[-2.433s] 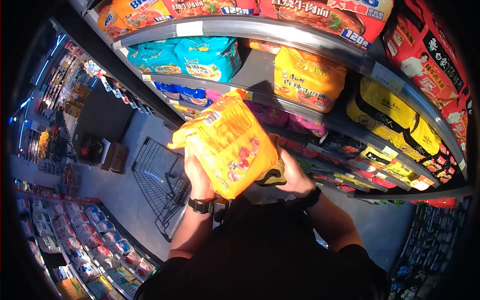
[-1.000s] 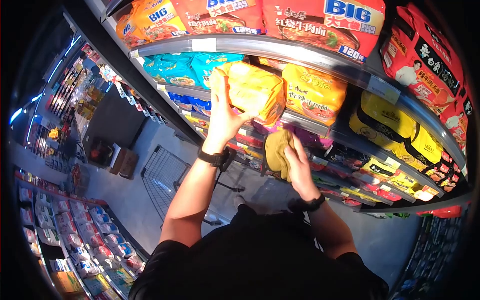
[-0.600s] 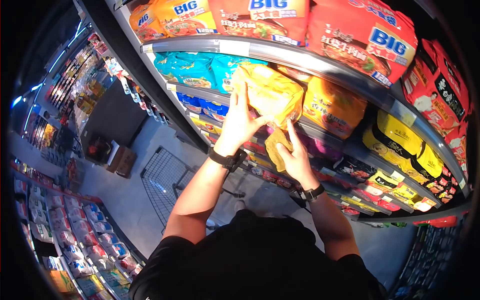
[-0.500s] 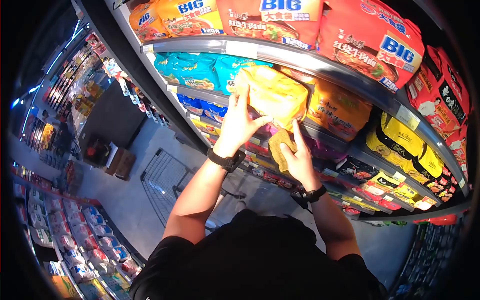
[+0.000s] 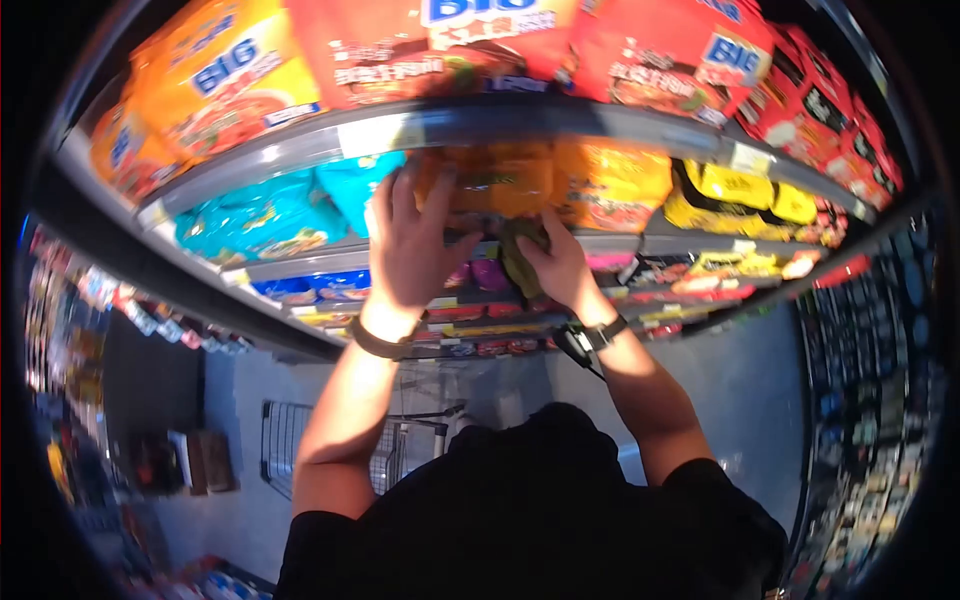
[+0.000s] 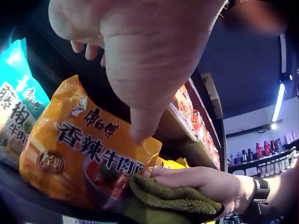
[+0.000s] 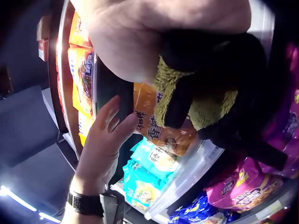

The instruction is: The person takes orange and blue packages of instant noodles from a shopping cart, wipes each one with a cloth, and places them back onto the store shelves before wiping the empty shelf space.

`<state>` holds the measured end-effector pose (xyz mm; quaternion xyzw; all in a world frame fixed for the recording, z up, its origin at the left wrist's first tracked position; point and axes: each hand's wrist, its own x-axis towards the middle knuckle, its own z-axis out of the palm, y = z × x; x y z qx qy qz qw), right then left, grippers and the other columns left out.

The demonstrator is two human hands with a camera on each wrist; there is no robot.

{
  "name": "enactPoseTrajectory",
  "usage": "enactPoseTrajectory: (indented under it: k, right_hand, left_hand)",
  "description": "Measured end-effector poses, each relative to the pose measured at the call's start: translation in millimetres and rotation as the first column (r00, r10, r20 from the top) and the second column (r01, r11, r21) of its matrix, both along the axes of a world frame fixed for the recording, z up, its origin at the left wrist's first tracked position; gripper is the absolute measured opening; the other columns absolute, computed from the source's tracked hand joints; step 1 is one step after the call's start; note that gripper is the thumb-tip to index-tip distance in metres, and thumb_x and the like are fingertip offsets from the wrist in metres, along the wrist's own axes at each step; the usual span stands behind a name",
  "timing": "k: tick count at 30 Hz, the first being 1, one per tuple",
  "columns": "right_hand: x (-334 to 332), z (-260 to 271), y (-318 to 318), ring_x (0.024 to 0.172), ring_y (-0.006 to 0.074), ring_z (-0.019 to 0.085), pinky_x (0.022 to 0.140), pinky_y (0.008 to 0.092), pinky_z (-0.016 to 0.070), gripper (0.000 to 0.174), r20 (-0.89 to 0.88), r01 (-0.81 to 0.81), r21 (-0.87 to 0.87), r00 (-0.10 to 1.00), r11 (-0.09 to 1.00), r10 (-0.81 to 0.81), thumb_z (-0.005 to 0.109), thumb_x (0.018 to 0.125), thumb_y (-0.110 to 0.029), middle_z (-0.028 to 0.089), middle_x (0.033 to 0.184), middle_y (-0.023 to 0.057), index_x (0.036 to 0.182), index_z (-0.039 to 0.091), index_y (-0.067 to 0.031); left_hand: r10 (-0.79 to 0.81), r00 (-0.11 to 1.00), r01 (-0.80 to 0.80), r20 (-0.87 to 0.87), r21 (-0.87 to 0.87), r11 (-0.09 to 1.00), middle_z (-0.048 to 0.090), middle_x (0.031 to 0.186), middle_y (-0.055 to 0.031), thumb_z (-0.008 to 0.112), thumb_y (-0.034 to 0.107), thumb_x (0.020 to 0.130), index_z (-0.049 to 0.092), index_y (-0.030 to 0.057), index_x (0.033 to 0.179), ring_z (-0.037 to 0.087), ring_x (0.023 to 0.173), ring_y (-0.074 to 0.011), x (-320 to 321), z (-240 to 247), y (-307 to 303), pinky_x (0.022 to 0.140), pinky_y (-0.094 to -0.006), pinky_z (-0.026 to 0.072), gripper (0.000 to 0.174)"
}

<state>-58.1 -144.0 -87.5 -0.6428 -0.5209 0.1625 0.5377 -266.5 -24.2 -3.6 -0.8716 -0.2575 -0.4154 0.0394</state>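
An orange bag of instant noodles (image 5: 500,180) stands on the middle shelf, its printed front facing out in the left wrist view. My left hand (image 5: 408,240) is at this bag with fingers extended, and the thumb (image 6: 140,126) touches its upper right part. Folded in my right hand (image 5: 565,265) is an olive-green cloth (image 5: 522,262), pinched between thumb and fingers. The cloth (image 6: 175,196) lies against the bag's lower right corner in the left wrist view. Motion blurs the bag's face in the head view.
Turquoise noodle bags (image 5: 262,215) stand left of the orange bag, another orange bag (image 5: 615,185) right. Large red bags (image 5: 385,60) fill the shelf above, whose front edge (image 5: 270,150) overhangs my hands. A wire shopping cart (image 5: 285,440) stands on the floor behind left.
The orange bag has gone from both hands' hold, in front of me, back onto the shelf beside its neighbour. The head view has turned and come closer to the shelf.
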Motion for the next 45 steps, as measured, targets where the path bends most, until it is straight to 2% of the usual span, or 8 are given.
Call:
enactPoseTrajectory:
  k: [7, 14, 16, 18, 20, 22, 25, 45]
  right_hand:
    - [-6, 10, -21, 0.126, 0.0428, 0.069, 0.104, 0.0425, 0.0548, 0.053, 0.166, 0.318, 0.095, 0.929, 0.943, -0.330, 0.074, 0.097, -0.016, 0.072, 0.131, 0.0267, 0.145, 0.059, 0.0015]
    - [89, 0, -81, 0.119, 0.0242, 0.070, 0.104, 0.0372, 0.0550, 0.043, -0.012, 0.551, 0.190, 0.829, 0.813, -0.559, 0.074, 0.103, -0.014, 0.071, 0.131, 0.0144, 0.141, 0.060, 0.0000]
    - [118, 5, -94, 0.124, 0.0307, 0.071, 0.103, 0.0397, 0.0552, 0.064, 0.180, 0.668, 0.153, 0.706, 0.728, -0.685, 0.079, 0.101, -0.023, 0.069, 0.141, 0.0208, 0.152, 0.052, 0.0036]
    - [143, -3, -92, 0.123, 0.0372, 0.072, 0.102, 0.0405, 0.0558, 0.073, 0.328, 0.672, 0.210, 0.636, 0.710, -0.698, 0.081, 0.099, -0.030, 0.070, 0.139, 0.0268, 0.155, 0.050, 0.0044]
    - [139, 26, -94, 0.121, 0.0396, 0.074, 0.101, 0.0406, 0.0563, 0.069, 0.211, 0.484, -0.068, 0.862, 0.873, -0.461, 0.082, 0.097, -0.033, 0.074, 0.128, 0.0294, 0.148, 0.058, 0.0057]
    - [144, 13, -83, 0.116, 0.0422, 0.074, 0.096, 0.0437, 0.0575, 0.033, 0.233, 0.488, 0.055, 0.842, 0.871, -0.486, 0.075, 0.101, -0.021, 0.076, 0.118, 0.0268, 0.126, 0.073, -0.0004]
    - [154, 16, -71, 0.108, 0.0436, 0.073, 0.089, 0.0465, 0.0598, 0.020, 0.384, 0.458, 0.299, 0.745, 0.837, -0.545, 0.067, 0.101, -0.010, 0.076, 0.121, 0.0194, 0.118, 0.076, -0.0041]
    - [173, 36, -82, 0.090, 0.0428, 0.073, 0.073, 0.0513, 0.0584, 0.016, 0.494, 0.540, 0.178, 0.673, 0.822, -0.550, 0.066, 0.105, -0.027, 0.074, 0.104, 0.0137, 0.107, 0.070, -0.0108]
  left_hand:
    - [-0.031, 0.991, 0.042, -0.134, 0.083, 0.996, 0.060, 0.150, -0.0099, 0.095, 0.030, 0.071, 0.057, 0.0216, 0.159, 0.051, 0.142, -0.0397, 43, -16, 35, 0.117, -0.0608, 0.0410, 0.096]
    - [0.004, 0.990, -0.005, -0.143, -0.008, 1.000, 0.062, 0.146, -0.0089, 0.091, 0.025, 0.075, 0.058, 0.0198, 0.157, 0.054, 0.134, -0.0387, 64, -14, 33, 0.109, -0.0566, 0.0479, 0.088]
    - [0.011, 0.988, -0.007, -0.154, 0.022, 1.000, 0.062, 0.143, -0.0088, 0.091, 0.027, 0.076, 0.058, 0.0182, 0.156, 0.054, 0.130, -0.0388, 66, -7, 30, 0.105, -0.0566, 0.0504, 0.087]
    - [0.052, 0.978, -0.058, -0.203, -0.020, 0.998, 0.062, 0.145, -0.0129, 0.091, 0.023, 0.077, 0.059, 0.0180, 0.155, 0.052, 0.134, -0.0417, 67, -3, 22, 0.109, -0.0541, 0.0489, 0.085]
    - [0.085, 0.968, -0.080, -0.235, 0.032, 0.996, 0.062, 0.144, -0.0147, 0.091, 0.023, 0.077, 0.058, 0.0163, 0.154, 0.052, 0.133, -0.0420, 66, -11, 26, 0.109, -0.0544, 0.0487, 0.084]
    - [0.092, 0.966, -0.082, -0.242, 0.051, 0.995, 0.062, 0.143, -0.0160, 0.092, 0.023, 0.076, 0.058, 0.0134, 0.153, 0.051, 0.132, -0.0421, 68, -12, 26, 0.113, -0.0543, 0.0471, 0.084]
    - [0.098, 0.961, -0.099, -0.259, 0.009, 0.995, 0.061, 0.145, -0.0157, 0.092, 0.020, 0.076, 0.058, 0.0131, 0.154, 0.050, 0.135, -0.0422, 68, -13, 21, 0.118, -0.0538, 0.0436, 0.085]
    - [0.084, 0.977, -0.077, -0.194, 0.042, 0.996, 0.061, 0.150, -0.0150, 0.089, 0.021, 0.083, 0.063, 0.0151, 0.152, 0.051, 0.137, -0.0416, 78, -20, 14, 0.119, -0.0534, 0.0428, 0.074]
